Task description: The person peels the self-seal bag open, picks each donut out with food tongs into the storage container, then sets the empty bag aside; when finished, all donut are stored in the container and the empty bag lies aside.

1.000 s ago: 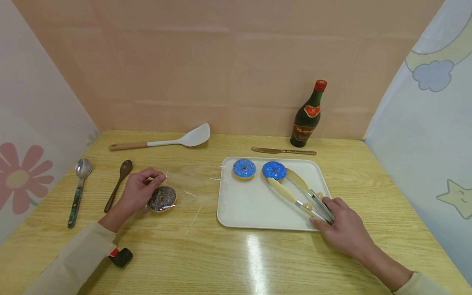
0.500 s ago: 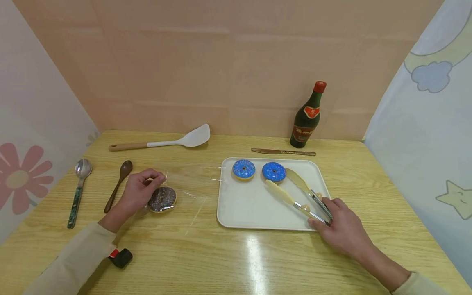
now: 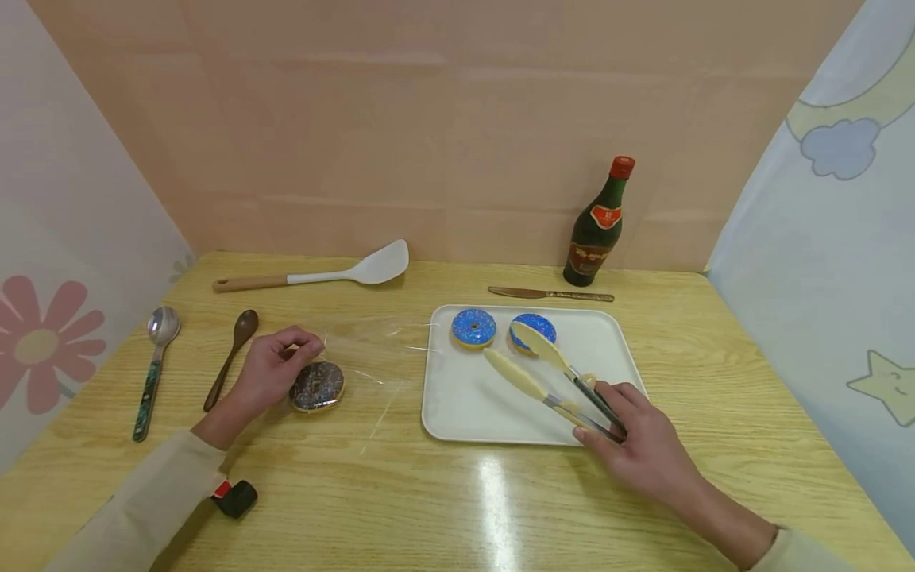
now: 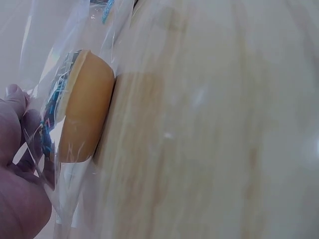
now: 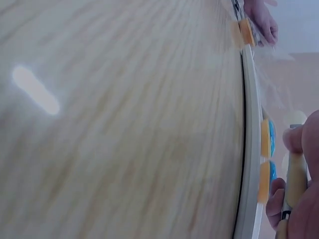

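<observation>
In the head view my left hand (image 3: 275,369) pinches the edge of a clear plastic bag (image 3: 375,361) lying on the table. A chocolate doughnut (image 3: 317,388) with sprinkles sits inside the bag, its tan side visible in the left wrist view. My right hand (image 3: 646,445) grips a pair of tongs (image 3: 518,375) with cream tips, spread apart over a white tray (image 3: 465,417). Two blue-iced doughnuts lie on that tray: the left doughnut (image 3: 465,319) is uncovered, while one tong tip partly hides the right doughnut (image 3: 546,327). Contact there is unclear.
A silver spoon (image 3: 153,373) and a brown wooden spoon (image 3: 234,349) lie at the left. Behind are a white spatula (image 3: 379,264), a copper-coloured knife (image 3: 525,293) and an upright green bottle (image 3: 593,230). Walls close in the back and sides.
My right hand has moved left with the tongs. Their tips have gone from around the right blue doughnut to between and over the two. The left hand and bag stay put.
</observation>
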Demonstrator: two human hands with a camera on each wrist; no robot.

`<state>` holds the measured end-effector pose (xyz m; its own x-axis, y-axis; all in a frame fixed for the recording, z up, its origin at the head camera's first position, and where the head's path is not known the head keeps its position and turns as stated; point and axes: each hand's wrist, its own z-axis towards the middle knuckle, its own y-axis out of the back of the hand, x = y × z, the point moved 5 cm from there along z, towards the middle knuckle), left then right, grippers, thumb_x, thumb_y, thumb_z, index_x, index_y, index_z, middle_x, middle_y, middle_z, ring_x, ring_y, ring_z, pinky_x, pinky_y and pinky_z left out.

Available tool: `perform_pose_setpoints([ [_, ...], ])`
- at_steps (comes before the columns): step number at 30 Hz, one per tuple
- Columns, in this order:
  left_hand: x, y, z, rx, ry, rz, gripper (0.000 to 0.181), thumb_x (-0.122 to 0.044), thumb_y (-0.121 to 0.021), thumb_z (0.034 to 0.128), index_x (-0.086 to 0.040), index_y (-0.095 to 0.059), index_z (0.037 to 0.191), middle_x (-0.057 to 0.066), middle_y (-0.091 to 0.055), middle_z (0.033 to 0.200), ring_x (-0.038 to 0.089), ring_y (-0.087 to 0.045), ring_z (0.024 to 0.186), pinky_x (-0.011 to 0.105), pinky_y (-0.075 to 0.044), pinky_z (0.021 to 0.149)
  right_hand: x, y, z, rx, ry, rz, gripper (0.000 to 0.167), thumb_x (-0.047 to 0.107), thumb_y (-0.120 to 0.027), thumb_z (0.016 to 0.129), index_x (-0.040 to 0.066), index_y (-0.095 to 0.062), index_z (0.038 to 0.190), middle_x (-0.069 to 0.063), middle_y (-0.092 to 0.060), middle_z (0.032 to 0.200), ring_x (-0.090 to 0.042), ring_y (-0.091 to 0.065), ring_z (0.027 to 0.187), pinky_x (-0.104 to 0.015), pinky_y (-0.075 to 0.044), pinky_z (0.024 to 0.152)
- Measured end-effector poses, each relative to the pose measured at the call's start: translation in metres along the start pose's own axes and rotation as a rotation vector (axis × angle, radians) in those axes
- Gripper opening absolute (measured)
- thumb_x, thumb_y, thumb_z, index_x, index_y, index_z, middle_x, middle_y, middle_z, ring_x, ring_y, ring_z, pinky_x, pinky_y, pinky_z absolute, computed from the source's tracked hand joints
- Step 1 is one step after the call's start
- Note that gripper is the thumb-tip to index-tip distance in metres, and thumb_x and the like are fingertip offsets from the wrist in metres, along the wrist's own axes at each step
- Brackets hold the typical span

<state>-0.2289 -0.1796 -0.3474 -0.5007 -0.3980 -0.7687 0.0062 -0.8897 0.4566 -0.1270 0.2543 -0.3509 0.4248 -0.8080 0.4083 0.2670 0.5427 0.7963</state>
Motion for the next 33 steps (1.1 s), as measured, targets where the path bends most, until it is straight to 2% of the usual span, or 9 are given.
perform_pose_setpoints([
  [4, -0.001, 0.0, 0.0, 0.014, -0.01, -0.02, 0.008, 0.01, -0.057, 0.0901, 0.011, -0.064, 0.086, 0.027, -0.06, 0.081, 0.016, -0.058, 0.069, 0.017, -0.046, 0.06, 0.017, -0.009, 0.01, 0.02, 0.111, 0.059, 0.05, 0.015, -0.082, 0.072, -0.001, -0.061, 0.115, 0.002, -0.055, 0.094, -0.002, -0.041, 0.061, -0.018, -0.036, 0.052],
  [7, -0.003, -0.001, 0.001, 0.032, -0.025, -0.045, 0.008, 0.011, -0.057, 0.0899, 0.011, -0.064, 0.086, 0.027, -0.06, 0.081, 0.017, -0.058, 0.07, 0.017, -0.047, 0.061, 0.026, -0.018, 0.018, 0.064, 0.149, 0.077, 0.047, 0.016, -0.081, 0.073, 0.001, -0.062, 0.114, 0.003, -0.054, 0.094, -0.001, -0.041, 0.06, -0.017, -0.036, 0.052],
  [16, -0.003, -0.002, 0.0, 0.053, -0.02, -0.061, 0.009, 0.013, -0.056, 0.0896, 0.012, -0.064, 0.085, 0.028, -0.061, 0.082, 0.005, -0.059, 0.074, 0.016, -0.047, 0.064, 0.048, -0.05, 0.038, 0.249, 0.193, -0.016, 0.05, 0.027, -0.077, 0.079, 0.005, -0.06, 0.121, 0.003, -0.056, 0.101, -0.006, -0.046, 0.067, -0.023, -0.041, 0.057],
  [25, -0.003, -0.004, 0.001, 0.055, -0.01, -0.066, 0.009, 0.013, -0.056, 0.0895, 0.012, -0.064, 0.085, 0.029, -0.061, 0.082, 0.007, -0.059, 0.073, 0.016, -0.047, 0.065, 0.063, -0.061, 0.059, 0.352, 0.227, -0.043, 0.05, 0.03, -0.072, 0.083, 0.005, -0.057, 0.123, 0.002, -0.055, 0.104, -0.009, -0.051, 0.072, -0.029, -0.045, 0.062],
  [29, -0.002, -0.004, 0.001, 0.038, -0.018, -0.065, 0.01, 0.013, -0.056, 0.0894, 0.012, -0.064, 0.085, 0.024, -0.063, 0.08, 0.012, -0.06, 0.071, 0.016, -0.048, 0.064, 0.073, -0.067, 0.07, 0.397, 0.241, -0.043, 0.049, 0.031, -0.072, 0.084, 0.007, -0.056, 0.124, 0.001, -0.055, 0.106, -0.01, -0.053, 0.074, -0.03, -0.046, 0.063],
  [33, -0.002, -0.004, 0.001, 0.016, -0.019, -0.073, 0.009, 0.014, -0.056, 0.0886, 0.012, -0.064, 0.085, 0.024, -0.062, 0.079, 0.01, -0.059, 0.07, 0.016, -0.047, 0.063, 0.083, -0.075, 0.077, 0.423, 0.269, -0.036, 0.049, 0.031, -0.071, 0.084, 0.007, -0.056, 0.124, 0.0, -0.055, 0.107, -0.012, -0.055, 0.072, -0.031, -0.047, 0.063],
])
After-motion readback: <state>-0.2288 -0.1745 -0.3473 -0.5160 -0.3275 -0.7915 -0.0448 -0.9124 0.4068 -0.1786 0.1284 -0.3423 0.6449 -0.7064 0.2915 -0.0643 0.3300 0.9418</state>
